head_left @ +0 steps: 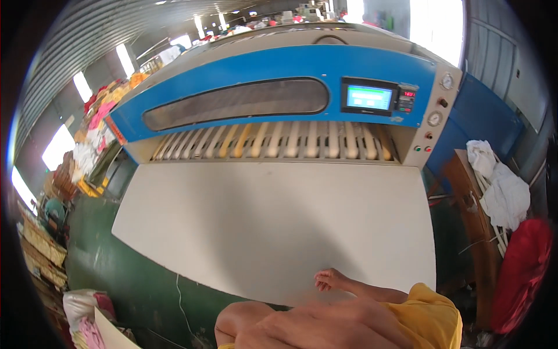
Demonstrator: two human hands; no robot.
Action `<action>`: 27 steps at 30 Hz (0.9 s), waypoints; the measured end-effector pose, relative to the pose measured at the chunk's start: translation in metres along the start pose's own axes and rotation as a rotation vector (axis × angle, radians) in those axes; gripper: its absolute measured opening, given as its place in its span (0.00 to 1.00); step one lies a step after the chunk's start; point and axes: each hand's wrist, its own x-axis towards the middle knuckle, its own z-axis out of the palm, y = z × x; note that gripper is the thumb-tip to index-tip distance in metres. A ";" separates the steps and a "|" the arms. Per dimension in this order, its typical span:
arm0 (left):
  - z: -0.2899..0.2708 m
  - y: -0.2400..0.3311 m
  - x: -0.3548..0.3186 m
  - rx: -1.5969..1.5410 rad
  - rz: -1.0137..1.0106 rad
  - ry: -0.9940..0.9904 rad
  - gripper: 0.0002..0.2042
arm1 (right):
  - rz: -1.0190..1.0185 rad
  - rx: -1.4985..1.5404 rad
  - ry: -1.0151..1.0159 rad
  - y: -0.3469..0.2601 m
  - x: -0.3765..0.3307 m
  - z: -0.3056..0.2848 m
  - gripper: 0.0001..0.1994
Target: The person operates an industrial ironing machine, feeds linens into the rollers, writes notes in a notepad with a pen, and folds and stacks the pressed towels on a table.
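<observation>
My right hand [329, 280] hangs over the near edge of a wide pale feed table [273, 209], its arm coming in from a yellow garment at the lower right. Its fingers are loosely bent and a little apart, with nothing seen in them. Whether the fingertips touch the table, I cannot tell. At the lower middle, bare skin is smeared by motion; no fingers of my left hand can be made out there. Beyond the table stands a large blue machine [244, 119] with a long dark window. Several pale belts [293, 139] run side by side into its slot.
The machine's right end carries a lit screen [369, 98], round gauges [447, 81] and small buttons. White cloth [505, 198] and a red bundle [523, 273] lie to the right by a brown wooden board [479, 250]. Colourful textiles [102, 122] are heaped at the left. A white cord [181, 302] trails over the green floor.
</observation>
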 end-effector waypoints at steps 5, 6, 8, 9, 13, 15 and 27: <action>0.015 0.106 0.012 0.074 -0.048 -0.012 0.16 | 0.003 -0.175 -0.101 0.002 0.032 0.101 0.13; 0.017 0.126 0.014 0.088 -0.058 0.002 0.17 | -0.006 -0.190 -0.109 -0.001 0.037 0.126 0.14; 0.026 0.178 0.022 0.114 -0.065 0.018 0.17 | -0.032 -0.243 -0.202 -0.010 0.054 0.172 0.14; 0.035 0.217 0.030 0.218 -0.341 0.133 0.17 | -0.057 -0.280 -0.282 -0.014 0.063 0.192 0.15; 0.022 0.278 0.027 0.395 -0.122 0.017 0.17 | -0.111 -0.464 -0.432 -0.031 0.092 0.285 0.14; 0.036 0.310 0.015 0.496 -0.112 0.201 0.18 | -0.051 -0.456 -0.470 -0.033 0.110 0.317 0.14; -0.101 0.536 -0.068 1.432 -0.970 0.710 0.13 | -0.073 -0.621 -0.721 -0.036 0.233 0.445 0.12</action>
